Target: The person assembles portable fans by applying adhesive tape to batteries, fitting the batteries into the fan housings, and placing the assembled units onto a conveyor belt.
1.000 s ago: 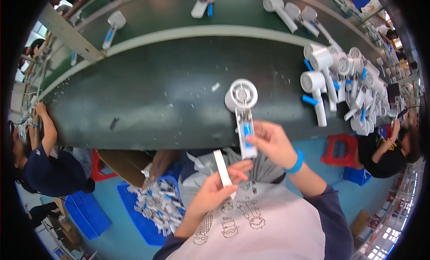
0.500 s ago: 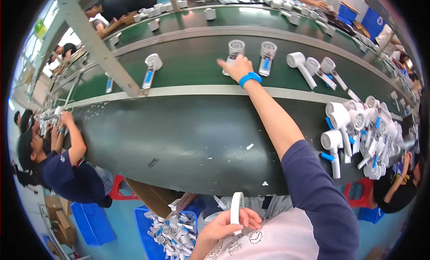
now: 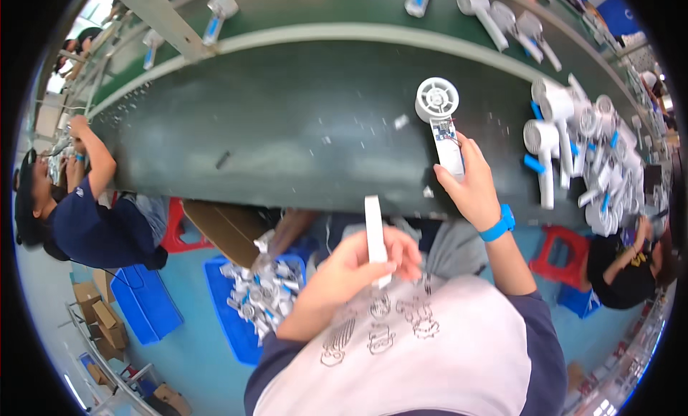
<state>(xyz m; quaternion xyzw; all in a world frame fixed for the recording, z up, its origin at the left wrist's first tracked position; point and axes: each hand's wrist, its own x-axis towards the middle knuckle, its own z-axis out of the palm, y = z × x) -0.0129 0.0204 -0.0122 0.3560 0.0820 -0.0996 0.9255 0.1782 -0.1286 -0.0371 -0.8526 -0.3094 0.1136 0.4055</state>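
My right hand [image 3: 469,183] grips the handle of a white handheld fan [image 3: 448,140] over the dark work surface [image 3: 301,129]. Its round grille faces up, and the open handle shows a small circuit board with thin wires near the head. In front of my chest, my left hand [image 3: 358,262] pinches a white tape roll [image 3: 375,230], seen edge-on. To the right of the held fan lies a heap of white handheld fans [image 3: 595,144], several with blue parts.
Beyond the work surface, a green conveyor belt [image 3: 308,15] carries more fans. A grey post [image 3: 158,18] rises at the left. Below stand a blue bin [image 3: 233,330] of fan parts and a red stool [image 3: 559,255]. Co-workers sit at the left [image 3: 107,226] and right [image 3: 627,273].
My right hand has drawn a fan from the belt toward me, over the work surface. The view has tilted down. My left hand still holds the tape roll.
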